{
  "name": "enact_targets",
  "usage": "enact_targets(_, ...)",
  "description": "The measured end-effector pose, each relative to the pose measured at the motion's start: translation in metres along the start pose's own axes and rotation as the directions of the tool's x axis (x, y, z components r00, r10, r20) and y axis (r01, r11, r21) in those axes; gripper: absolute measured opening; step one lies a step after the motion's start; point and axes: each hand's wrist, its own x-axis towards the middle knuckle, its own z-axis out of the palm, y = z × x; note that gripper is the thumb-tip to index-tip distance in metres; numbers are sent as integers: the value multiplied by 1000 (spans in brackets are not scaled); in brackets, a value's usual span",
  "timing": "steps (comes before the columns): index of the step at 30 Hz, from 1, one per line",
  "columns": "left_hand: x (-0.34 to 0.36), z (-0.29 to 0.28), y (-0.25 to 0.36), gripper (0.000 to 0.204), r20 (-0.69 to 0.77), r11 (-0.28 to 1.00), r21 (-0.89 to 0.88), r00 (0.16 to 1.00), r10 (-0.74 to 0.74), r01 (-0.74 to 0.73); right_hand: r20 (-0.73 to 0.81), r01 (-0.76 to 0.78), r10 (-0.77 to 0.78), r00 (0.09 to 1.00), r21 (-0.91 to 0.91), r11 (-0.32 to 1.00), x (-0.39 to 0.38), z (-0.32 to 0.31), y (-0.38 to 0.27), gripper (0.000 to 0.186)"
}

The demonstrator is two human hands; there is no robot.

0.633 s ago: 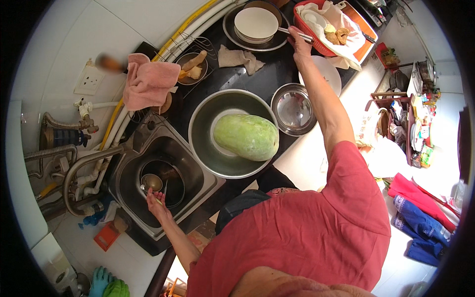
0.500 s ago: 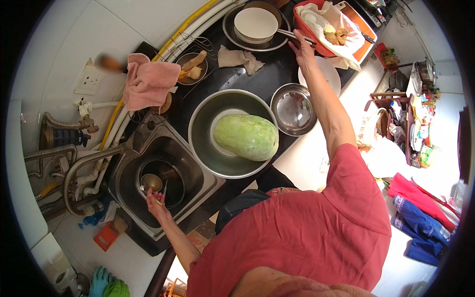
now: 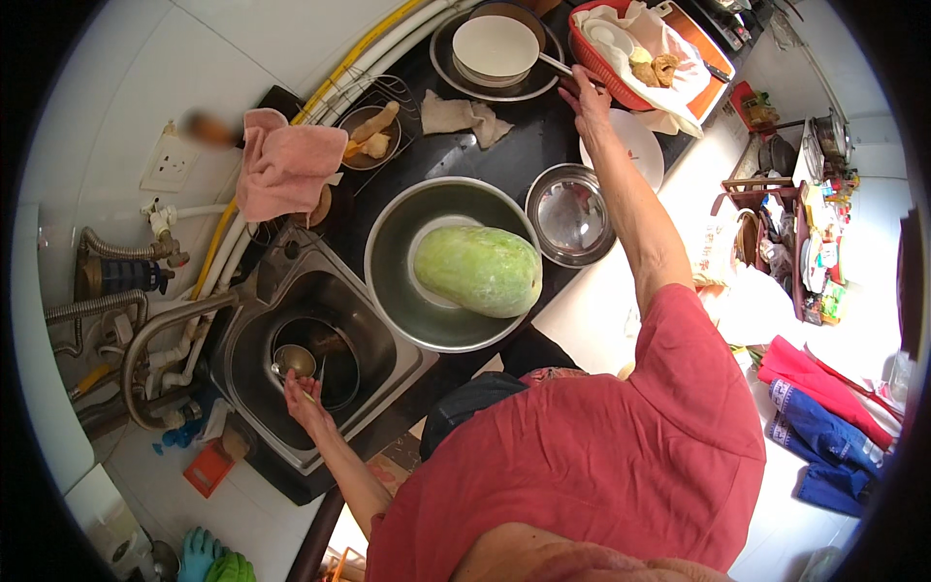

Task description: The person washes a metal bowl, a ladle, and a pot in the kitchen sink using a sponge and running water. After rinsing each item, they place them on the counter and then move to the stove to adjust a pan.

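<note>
Here, a ladle (image 3: 295, 362); round-bowled, metallic

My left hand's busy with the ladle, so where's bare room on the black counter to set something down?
The black counter lies bare between the beige rag, the steel basin holding the winter melon, and the small steel bowl. The far end is crowded with stacked bowls and the red basket; the dark pan and ladle take up much of the sink.

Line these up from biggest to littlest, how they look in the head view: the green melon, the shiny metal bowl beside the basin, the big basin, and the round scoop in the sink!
1. Big basin
2. Green melon
3. Shiny metal bowl, a bit smaller than the melon
4. Round scoop
</note>
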Motion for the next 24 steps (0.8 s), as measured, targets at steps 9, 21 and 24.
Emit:
enact_targets(9,-3,0,6,33,9,998,31,999,51,-51,116,78,-67,991,-87,993,-31,-22,-17,53)
enact_targets(21,-24,24,33,37,20,993,27,993,116,-117,113,154,-105,988,-735,660,2,-42,-2,51)
enact_targets(24,-14,14,41,34,118,992,-19,985,129,-128,133,104,-23,991,-647,755,-19,-51,-13,63)
